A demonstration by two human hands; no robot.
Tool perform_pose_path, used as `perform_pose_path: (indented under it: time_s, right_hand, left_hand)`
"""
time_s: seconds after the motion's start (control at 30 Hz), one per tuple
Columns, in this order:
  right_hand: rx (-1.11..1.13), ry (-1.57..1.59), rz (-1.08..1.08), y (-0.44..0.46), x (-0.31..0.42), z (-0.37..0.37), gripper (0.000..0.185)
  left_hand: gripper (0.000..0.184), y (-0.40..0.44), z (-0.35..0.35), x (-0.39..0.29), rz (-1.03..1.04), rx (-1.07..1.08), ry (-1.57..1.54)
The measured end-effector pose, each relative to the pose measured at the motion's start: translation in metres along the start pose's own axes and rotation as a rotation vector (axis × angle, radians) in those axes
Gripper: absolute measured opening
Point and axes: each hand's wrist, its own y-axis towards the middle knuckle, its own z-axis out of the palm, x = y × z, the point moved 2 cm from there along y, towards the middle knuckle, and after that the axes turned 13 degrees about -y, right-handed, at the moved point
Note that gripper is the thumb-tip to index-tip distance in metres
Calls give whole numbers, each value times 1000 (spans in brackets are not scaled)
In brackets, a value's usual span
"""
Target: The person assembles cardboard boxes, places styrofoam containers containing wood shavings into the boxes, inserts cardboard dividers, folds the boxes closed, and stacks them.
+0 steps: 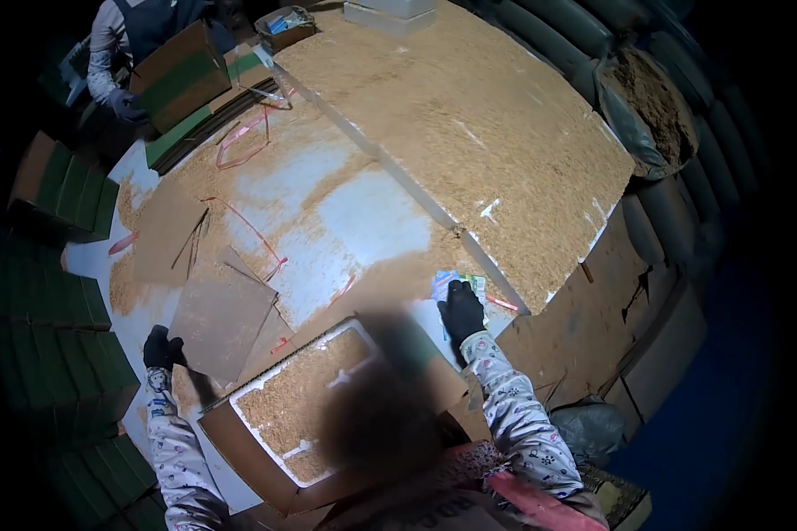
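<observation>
My left hand (162,348), in a dark glove, is beside the left edge of a flat brown cardboard sheet (221,323), its thumb apart from the fingers. My right hand (460,310), also gloved, has its fingers bent over small colourful packets (476,285) near the low divider; the fingertips are partly hidden. Between my arms stands an open cardboard box (248,460). Inside it is a white foam container (267,444) filled with sawdust-like material (283,403). A dark blur covers the box's right part.
A raised bed of sawdust (469,115) lies beyond the divider (416,190). Pink straps (257,232) lie on the white table (363,217). At upper left, a co-worker's gloved hand (126,106) touches a green-and-brown box (181,80). Stacked green boxes (58,363) stand at left; an open sack (651,106) stands upper right.
</observation>
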Motion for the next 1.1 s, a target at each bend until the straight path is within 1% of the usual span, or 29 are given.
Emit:
perform_pose_path:
  time_s: [0.03,0.1,0.13,0.17,0.23,0.27,0.3,0.33,0.37,0.4,0.43,0.47,0.5,0.53,0.57,0.63,0.67,0.73,0.77,0.8,0.83,0.87,0.9,0.97,1.0,1.03,1.07,1.1]
  right_hand:
    - [9,63,-28,0,-5,1,39]
    - [19,192,-75,1,-14,-2,39]
    - [-14,197,-124,3,-18,3,39]
    - [-29,228,-121,3,-20,7,39]
    - [-57,289,-122,4,-22,10,38]
    - [-64,292,-127,4,-23,9,38]
    - [-69,295,-135,4,-23,7,38]
    - [-75,300,-142,5,-23,7,38]
    - [-73,338,-146,6,-25,9,38]
    - [-71,360,-147,7,-28,14,38]
    - [-70,381,-145,8,-30,16,38]
    - [-80,367,-142,7,-28,15,35]
    - [-90,353,-140,6,-27,15,32]
    - [-100,339,-138,5,-25,13,29]
    - [-75,219,-117,5,-20,12,25]
    - [-27,-22,-81,5,-7,9,20]
    - [-140,100,-76,6,-2,1,16]
    - [-221,409,16,11,12,-18,12]
    - [-179,588,99,7,31,-56,9]
    - [-249,669,-86,-5,64,-113,8]
    - [-315,750,-263,-25,96,-166,8]
    - [-400,628,-556,-49,123,-202,7]
    - [-493,493,-843,-68,147,-222,7]
    - [-206,118,-1182,-103,182,-214,4]
    - [-115,-24,-1174,-117,173,-165,5]
    - [-29,-168,-1158,-121,166,-117,7]
    - [142,-322,-1319,-114,175,-183,9]
    - [117,-268,-1379,-106,173,-188,10]
  left_hand:
    - [19,-9,-29,-48,-74,93,-330]
    - [13,-28,-75,-113,-102,168,-345]
    - [13,-42,-90,-133,-63,38,-340]
    - [12,-60,-100,-149,-23,-91,-334]
    - [13,-104,-108,-184,195,-470,-189]
    - [14,-119,-114,-247,304,-378,-179]
    - [14,-136,-112,-277,445,-281,-93]
    - [17,-154,-107,-292,607,-180,311]
    - [21,-164,-102,-318,743,-91,250]
    - [23,-173,-92,-322,821,20,221]
    - [23,-180,-84,-329,940,76,209]
    - [24,-186,-73,-335,902,212,178]
    - [20,-190,-60,-329,998,226,248]
    - [19,-194,-47,-323,934,423,211]
    - [18,-199,-35,-318,860,615,172]
    - [19,-206,-14,-306,746,822,189]
    - [20,-208,-7,-301,684,921,196]
    - [21,-207,5,-295,556,970,199]
    - [22,-208,12,-293,484,988,194]
    - [23,-209,20,-292,450,974,225]
    - [26,-210,28,-286,425,939,142]
    - [26,-211,34,-285,415,907,148]
    - [27,-209,36,-287,413,871,158]
    - [29,-198,25,-299,366,918,81]
    - [30,-195,18,-302,343,939,39]
    - [34,-194,8,-296,464,894,43]
    - [37,-191,-6,-281,587,847,52]
    - [41,-189,-19,-269,706,799,57]
